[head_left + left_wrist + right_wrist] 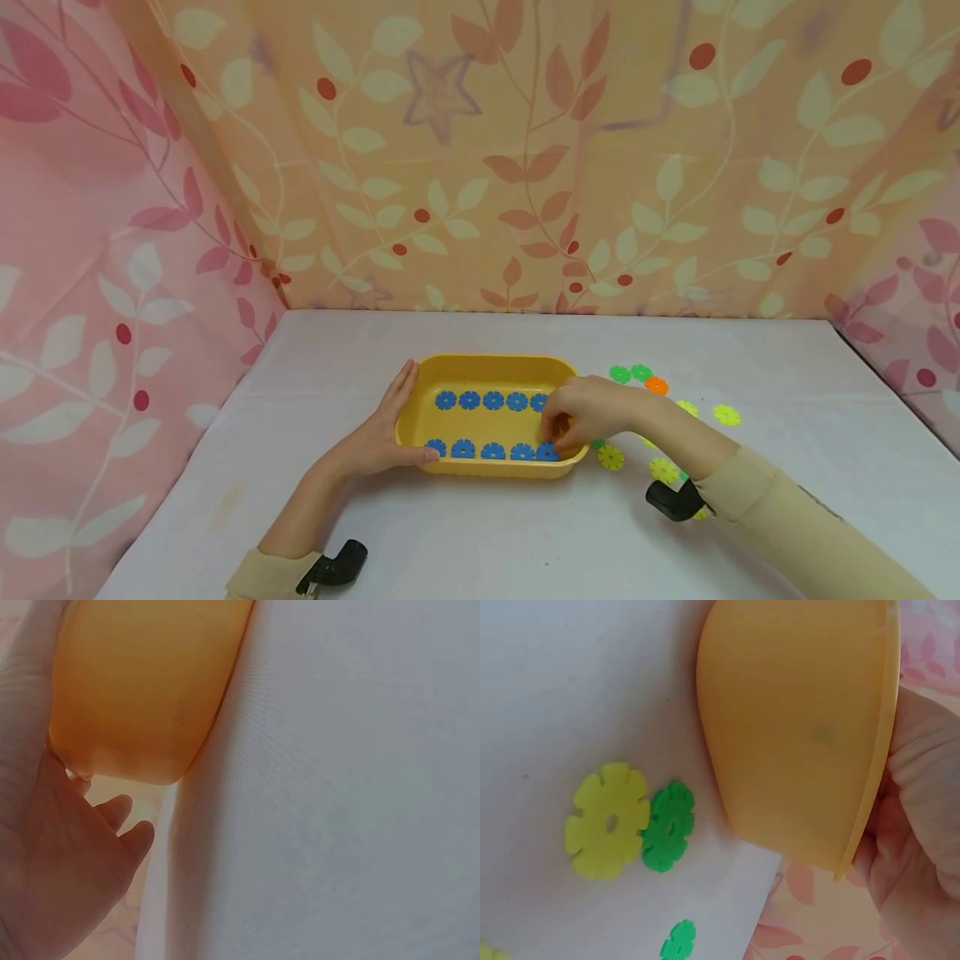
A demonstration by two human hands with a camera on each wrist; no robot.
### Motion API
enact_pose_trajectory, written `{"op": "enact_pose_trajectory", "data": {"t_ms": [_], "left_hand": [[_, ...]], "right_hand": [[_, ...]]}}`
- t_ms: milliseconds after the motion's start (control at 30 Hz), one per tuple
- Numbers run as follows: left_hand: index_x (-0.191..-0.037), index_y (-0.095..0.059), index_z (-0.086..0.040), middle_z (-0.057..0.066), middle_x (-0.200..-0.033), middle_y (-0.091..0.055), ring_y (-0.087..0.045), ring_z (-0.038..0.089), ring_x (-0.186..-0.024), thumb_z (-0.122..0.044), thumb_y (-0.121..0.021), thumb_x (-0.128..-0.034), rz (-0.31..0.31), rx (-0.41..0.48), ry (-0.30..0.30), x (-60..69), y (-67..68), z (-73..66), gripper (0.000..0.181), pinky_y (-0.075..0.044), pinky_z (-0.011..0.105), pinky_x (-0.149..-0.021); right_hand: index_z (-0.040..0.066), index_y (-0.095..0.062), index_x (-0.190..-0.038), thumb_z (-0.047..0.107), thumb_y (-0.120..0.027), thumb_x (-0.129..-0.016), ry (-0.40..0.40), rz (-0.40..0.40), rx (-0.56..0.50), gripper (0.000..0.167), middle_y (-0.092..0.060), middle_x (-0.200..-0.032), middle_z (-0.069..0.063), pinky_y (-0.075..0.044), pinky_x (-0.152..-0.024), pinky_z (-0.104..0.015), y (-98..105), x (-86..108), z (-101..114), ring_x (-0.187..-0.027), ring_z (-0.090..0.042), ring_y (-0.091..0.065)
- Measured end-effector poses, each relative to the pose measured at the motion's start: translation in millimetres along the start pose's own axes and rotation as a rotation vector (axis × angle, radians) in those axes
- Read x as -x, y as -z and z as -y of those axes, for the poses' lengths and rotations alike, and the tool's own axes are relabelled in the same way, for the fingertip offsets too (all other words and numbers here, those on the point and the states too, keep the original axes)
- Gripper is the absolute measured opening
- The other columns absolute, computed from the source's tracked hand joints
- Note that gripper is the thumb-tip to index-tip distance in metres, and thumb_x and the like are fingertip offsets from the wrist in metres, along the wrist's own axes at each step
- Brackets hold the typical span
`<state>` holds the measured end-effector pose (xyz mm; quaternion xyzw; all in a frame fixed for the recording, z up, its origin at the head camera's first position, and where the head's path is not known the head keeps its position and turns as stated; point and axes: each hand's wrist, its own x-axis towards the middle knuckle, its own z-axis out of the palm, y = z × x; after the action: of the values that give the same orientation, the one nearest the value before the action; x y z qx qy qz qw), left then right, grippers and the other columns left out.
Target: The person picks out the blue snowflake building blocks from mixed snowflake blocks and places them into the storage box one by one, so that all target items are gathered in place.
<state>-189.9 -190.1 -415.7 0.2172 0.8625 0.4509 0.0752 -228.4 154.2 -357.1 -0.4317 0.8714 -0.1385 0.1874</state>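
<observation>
A yellow plastic basin (pixel 487 470) stands on the white table, with two rows of blue notched snowflake discs (pixel 492 401) inside. My left hand (pixel 372 437) grips the basin's left end, its thumb over the near rim and fingers along the side. In the left wrist view, fingertips (pixel 137 841) show beyond the basin wall (pixel 150 690). My right hand (pixel 592 408) reaches over the right rim, its curled fingers at the blue snowflake disc (pixel 547 452) ending the near row. The basin wall (pixel 795 735) hides those fingertips in the right wrist view.
Right of the basin lie loose snowflake discs: yellow ones (pixel 727 415), green ones (pixel 619 374) and an orange one (pixel 656 385). My right forearm passes over some of them. Floral cloth (pixel 525 167) hangs behind the table (pixel 465 542) and at its sides.
</observation>
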Motion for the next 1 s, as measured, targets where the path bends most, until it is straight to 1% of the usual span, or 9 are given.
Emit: {"op": "enact_pose_trajectory", "data": {"t_ms": [100,200,367,433,567,667,800,900,1000], "left_hand": [[-0.158,0.003,-0.018,-0.001,-0.163,0.011,0.006,0.028,-0.148,-0.038,-0.084,-0.0725,0.000,-0.006,-0.010,0.3,0.1,0.7,0.124,-0.009,0.060,-0.113],[-0.158,0.003,-0.018,0.001,-0.163,0.010,0.006,0.028,-0.148,-0.036,-0.085,-0.0725,-0.001,-0.011,-0.012,0.5,0.4,2.2,0.123,-0.009,0.060,-0.113],[-0.158,0.003,-0.017,-0.001,-0.163,0.011,0.006,0.028,-0.148,-0.037,-0.084,-0.0727,0.001,-0.015,-0.013,0.0,0.7,2.0,0.123,-0.009,0.061,-0.113],[-0.158,0.003,-0.017,-0.003,-0.163,0.011,0.006,0.028,-0.148,-0.038,-0.084,-0.0728,0.003,-0.014,-0.011,-0.1,0.5,1.8,0.124,-0.009,0.061,-0.113],[-0.158,0.004,-0.018,-0.005,-0.162,0.012,0.007,0.027,-0.148,-0.040,-0.084,-0.0726,0.003,-0.014,-0.009,-0.6,0.3,2.0,0.124,-0.009,0.060,-0.113],[-0.158,0.003,-0.017,-0.003,-0.163,0.012,0.007,0.028,-0.148,-0.040,-0.084,-0.0728,0.002,-0.016,-0.010,-1.0,-0.1,2.1,0.124,-0.009,0.061,-0.113],[-0.158,0.003,-0.017,-0.003,-0.163,0.011,0.007,0.028,-0.148,-0.038,-0.084,-0.0730,0.003,-0.022,-0.009,-1.1,-0.5,2.9,0.123,-0.009,0.060,-0.113],[-0.158,0.003,-0.017,-0.003,-0.163,0.011,0.006,0.028,-0.148,-0.037,-0.084,-0.0730,0.003,-0.021,-0.009,-0.9,-0.4,3.3,0.123,-0.009,0.060,-0.113],[-0.158,0.003,-0.018,-0.001,-0.163,0.011,0.006,0.029,-0.148,-0.035,-0.085,-0.0726,0.000,-0.012,-0.010,-0.8,-0.2,2.7,0.123,-0.010,0.061,-0.113]], "right_hand": [[0.024,-0.073,-0.088,0.026,-0.078,-0.083,-0.032,0.038,0.027,0.007,-0.058,-0.073,0.019,-0.044,-0.066,-0.026,2,-3.3,3,-0.071,-0.005,-0.051],[0.025,-0.072,-0.085,0.027,-0.079,-0.082,-0.058,0.060,0.057,0.008,-0.057,-0.072,0.018,-0.044,-0.068,-0.028,3,-5.9,5,-0.072,-0.007,-0.051],[0.027,-0.070,-0.081,0.027,-0.078,-0.083,-0.069,0.066,0.079,0.009,-0.056,-0.071,0.017,-0.043,-0.068,-0.028,1,-8.4,5,-0.075,-0.008,-0.050],[0.027,-0.070,-0.081,0.026,-0.077,-0.084,-0.060,0.056,0.064,0.008,-0.056,-0.071,0.017,-0.044,-0.068,-0.028,0,-8.3,4,-0.075,-0.008,-0.051],[0.026,-0.071,-0.084,0.025,-0.076,-0.085,-0.030,0.018,0.017,0.006,-0.057,-0.074,0.018,-0.046,-0.069,-0.027,-1,-6.2,1,-0.075,-0.007,-0.051],[0.023,-0.071,-0.088,0.023,-0.076,-0.086,0.012,-0.024,-0.048,0.005,-0.059,-0.077,0.016,-0.048,-0.069,-0.025,-3,-2.8,-2,-0.074,-0.006,-0.053],[0.019,-0.072,-0.094,0.021,-0.076,-0.086,0.063,-0.076,-0.148,0.010,-0.061,-0.082,0.015,-0.051,-0.069,-0.024,-5,4.2,-4,-0.076,-0.006,-0.055],[0.020,-0.072,-0.097,0.022,-0.076,-0.086,0.083,-0.126,-0.185,0.012,-0.062,-0.086,0.016,-0.052,-0.071,-0.024,-6,10.5,-5,-0.079,-0.007,-0.057],[0.020,-0.072,-0.099,0.022,-0.075,-0.087,0.105,-0.199,-0.216,0.013,-0.064,-0.090,0.015,-0.053,-0.073,-0.025,-9,16.9,-7,-0.083,-0.008,-0.059]]}}
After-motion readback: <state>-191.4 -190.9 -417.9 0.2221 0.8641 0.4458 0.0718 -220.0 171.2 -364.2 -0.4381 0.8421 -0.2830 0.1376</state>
